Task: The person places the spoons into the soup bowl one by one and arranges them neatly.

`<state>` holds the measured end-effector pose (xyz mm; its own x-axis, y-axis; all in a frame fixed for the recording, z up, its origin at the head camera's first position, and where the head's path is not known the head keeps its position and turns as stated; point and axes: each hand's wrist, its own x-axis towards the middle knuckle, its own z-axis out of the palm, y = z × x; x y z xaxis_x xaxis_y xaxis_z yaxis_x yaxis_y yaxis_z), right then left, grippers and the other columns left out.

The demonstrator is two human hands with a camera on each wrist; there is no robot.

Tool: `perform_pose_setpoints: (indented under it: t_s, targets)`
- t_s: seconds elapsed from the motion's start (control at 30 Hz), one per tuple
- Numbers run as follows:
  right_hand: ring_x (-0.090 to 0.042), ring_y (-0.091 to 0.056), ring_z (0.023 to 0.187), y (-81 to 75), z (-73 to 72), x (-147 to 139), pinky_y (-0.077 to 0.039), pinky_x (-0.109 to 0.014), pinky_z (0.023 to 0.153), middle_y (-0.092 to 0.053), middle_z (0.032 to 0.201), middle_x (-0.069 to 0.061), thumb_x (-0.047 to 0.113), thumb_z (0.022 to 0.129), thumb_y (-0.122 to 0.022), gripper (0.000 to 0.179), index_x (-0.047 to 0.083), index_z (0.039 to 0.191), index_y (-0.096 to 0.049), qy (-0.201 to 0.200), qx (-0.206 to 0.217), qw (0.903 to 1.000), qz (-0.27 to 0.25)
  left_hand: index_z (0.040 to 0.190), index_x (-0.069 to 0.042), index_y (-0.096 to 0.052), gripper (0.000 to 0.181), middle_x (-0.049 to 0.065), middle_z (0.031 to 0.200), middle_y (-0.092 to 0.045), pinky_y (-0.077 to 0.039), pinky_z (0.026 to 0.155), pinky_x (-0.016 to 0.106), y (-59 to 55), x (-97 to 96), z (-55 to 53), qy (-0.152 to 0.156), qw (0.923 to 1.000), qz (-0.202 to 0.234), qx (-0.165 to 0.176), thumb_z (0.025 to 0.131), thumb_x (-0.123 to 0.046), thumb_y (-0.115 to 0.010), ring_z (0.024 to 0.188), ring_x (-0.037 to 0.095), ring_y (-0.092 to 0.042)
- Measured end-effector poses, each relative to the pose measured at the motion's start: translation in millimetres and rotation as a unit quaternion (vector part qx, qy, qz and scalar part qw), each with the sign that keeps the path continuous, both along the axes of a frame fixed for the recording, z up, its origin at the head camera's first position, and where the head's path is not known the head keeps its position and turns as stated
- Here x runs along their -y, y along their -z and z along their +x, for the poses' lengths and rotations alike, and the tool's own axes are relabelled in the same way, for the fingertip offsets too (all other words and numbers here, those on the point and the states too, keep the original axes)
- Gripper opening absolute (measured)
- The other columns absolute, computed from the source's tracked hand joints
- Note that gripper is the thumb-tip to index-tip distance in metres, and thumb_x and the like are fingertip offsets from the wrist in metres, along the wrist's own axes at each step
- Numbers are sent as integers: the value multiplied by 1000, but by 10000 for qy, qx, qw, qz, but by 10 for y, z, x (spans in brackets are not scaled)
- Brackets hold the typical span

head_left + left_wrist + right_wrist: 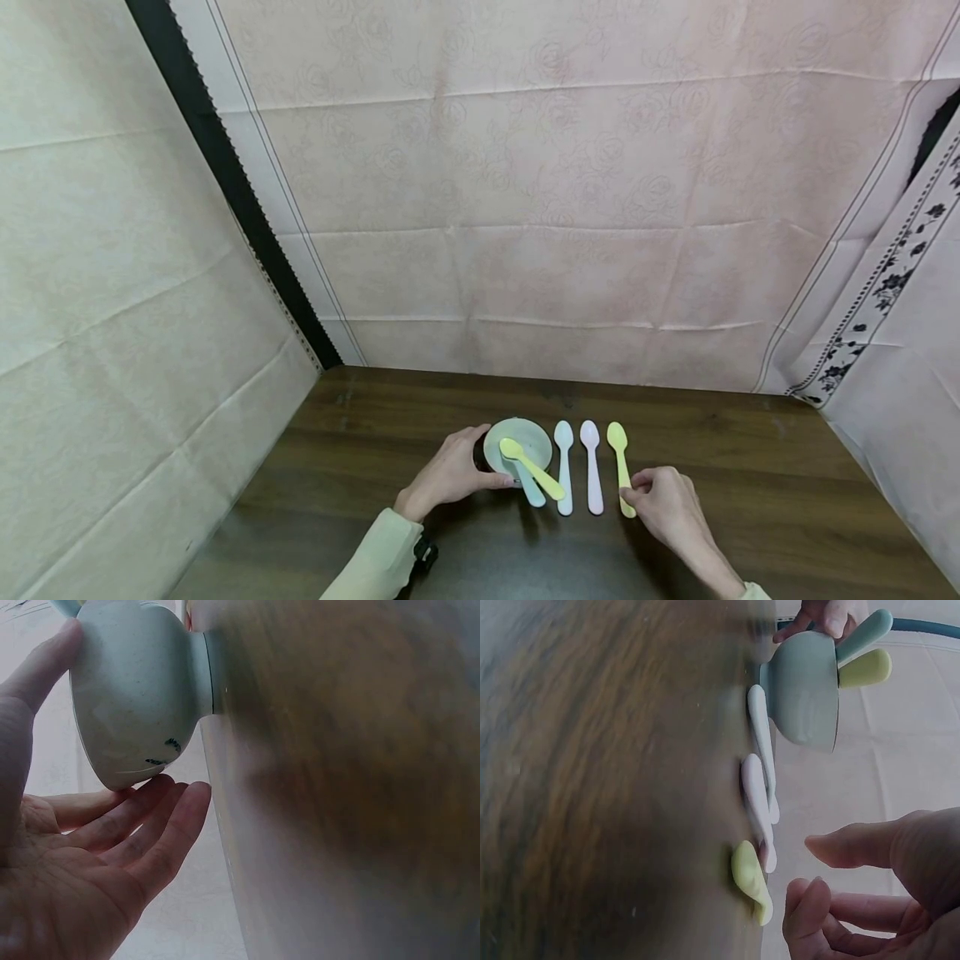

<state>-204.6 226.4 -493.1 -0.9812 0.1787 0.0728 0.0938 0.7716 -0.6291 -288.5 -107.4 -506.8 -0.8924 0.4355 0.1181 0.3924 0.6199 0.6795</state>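
My left hand [457, 468] holds a pale green bowl [536, 437] from its left side. In the left wrist view the thumb is at the rim and the fingertips touch the lower side of the bowl [135, 690]. Inside it lean a yellow spoon [543, 479] and a light blue-green spoon [533, 493], their handles jutting over the near rim. Another yellow spoon [617, 439] lies on the table. By its handle is my right hand [666, 502]; in the right wrist view, thumb and fingers stand apart with nothing between them.
Between the bowl and the yellow spoon, a pale blue spoon [563, 437] and a pale pink spoon [590, 435] lie side by side, handles toward me. The dark wooden table [750, 467] meets cloth-hung walls [562, 250] at the back and both sides.
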Motion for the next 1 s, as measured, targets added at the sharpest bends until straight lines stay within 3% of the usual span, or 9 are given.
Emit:
perform_pose_setpoints:
  t_s: [0.57,0.8,1.0]
  targets:
    - [-18,-65,74,106,-31,-68,-50,-40,64,-76,76,-2,22,87,-89,16,8,89,-83,10,83,9998,193,157,-4,-56,96,15,150,-67,-53,115,58,-6,4,0,22,10000,-49,-26,85,-56,-92,140,35,-63]
    - [-17,-60,71,133,-30,-72,-47,-39,62,-71,72,1,24,86,-90,15,12,83,-82,-15,99,9997,217,156,-10,-58,91,9,146,-69,-54,113,53,-2,7,-3,52,10000,27,-7,85,-57,-91,135,29,-66]
    - [-15,-57,70,150,-31,-61,-45,-35,62,-68,68,5,22,87,-89,13,14,79,-81,31,194,9997,154,157,-7,-56,95,12,150,-67,-54,114,56,6,10,-10,43,10000,13,-5,85,-58,-91,139,32,-64]
